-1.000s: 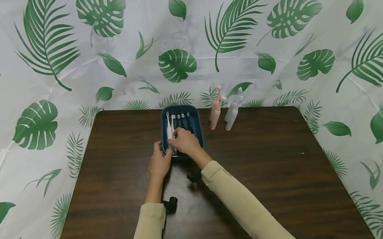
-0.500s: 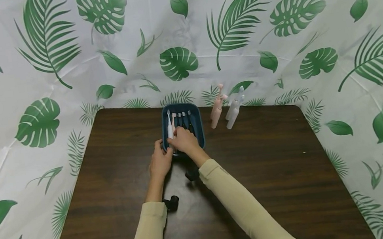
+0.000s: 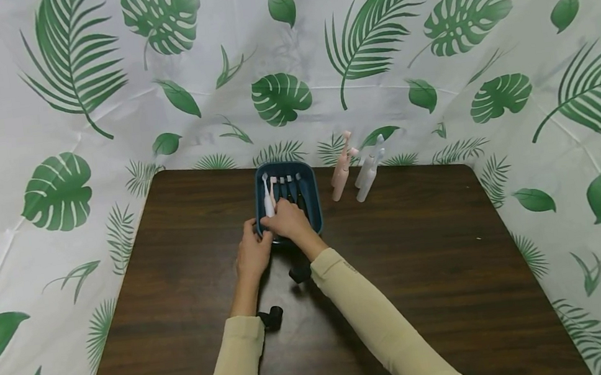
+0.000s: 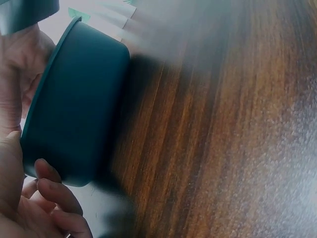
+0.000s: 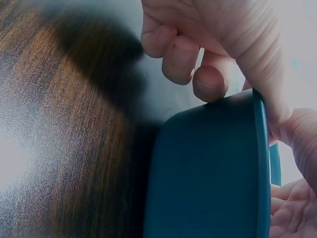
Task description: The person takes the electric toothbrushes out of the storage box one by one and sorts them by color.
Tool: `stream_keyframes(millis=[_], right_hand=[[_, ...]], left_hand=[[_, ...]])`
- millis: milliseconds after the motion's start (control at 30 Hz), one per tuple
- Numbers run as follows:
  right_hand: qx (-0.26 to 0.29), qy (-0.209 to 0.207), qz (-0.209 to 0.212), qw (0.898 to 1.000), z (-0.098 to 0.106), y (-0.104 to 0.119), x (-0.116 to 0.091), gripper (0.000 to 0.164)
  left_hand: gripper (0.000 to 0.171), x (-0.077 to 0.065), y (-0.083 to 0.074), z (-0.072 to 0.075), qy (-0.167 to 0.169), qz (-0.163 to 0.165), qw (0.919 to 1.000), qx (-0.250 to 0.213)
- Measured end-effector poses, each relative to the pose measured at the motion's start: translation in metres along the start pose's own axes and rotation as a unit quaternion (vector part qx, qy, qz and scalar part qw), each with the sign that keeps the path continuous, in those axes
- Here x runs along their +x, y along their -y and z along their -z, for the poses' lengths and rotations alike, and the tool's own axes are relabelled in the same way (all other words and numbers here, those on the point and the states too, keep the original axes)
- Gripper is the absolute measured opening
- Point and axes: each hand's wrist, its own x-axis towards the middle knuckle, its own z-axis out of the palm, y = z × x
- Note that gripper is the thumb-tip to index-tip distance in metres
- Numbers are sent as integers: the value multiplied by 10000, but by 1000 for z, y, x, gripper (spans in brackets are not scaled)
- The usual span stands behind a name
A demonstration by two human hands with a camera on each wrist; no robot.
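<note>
- A white leaf-printed cloth fills the upper frame and both sides.
- The dark wood-grained tabletop spans centre and bottom.
- A blue tray sits near the frame's centre.
- Of the hands, the left hand grips the tray's lower-left corner; the right hand reaches into its lower half, and whether it holds anything cannot be told.
- Right of the tray stand pink toothbrushes and pale toothbrushes.
- Inside lie, left to right, a white toothbrush, a pink toothbrush and three dark toothbrushes.
</note>
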Motion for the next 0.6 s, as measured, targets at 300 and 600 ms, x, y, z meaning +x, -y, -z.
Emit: stream_keyframes(millis=[300, 600], right_hand=[[284, -288, 46, 9992, 8, -4, -6, 35], [715, -850, 432, 9929, 29, -2, -18, 44]], left_hand=[[58, 0, 1, -2, 7, -28, 10000, -61], [61, 4, 6, -4, 75, 50, 9999, -142]])
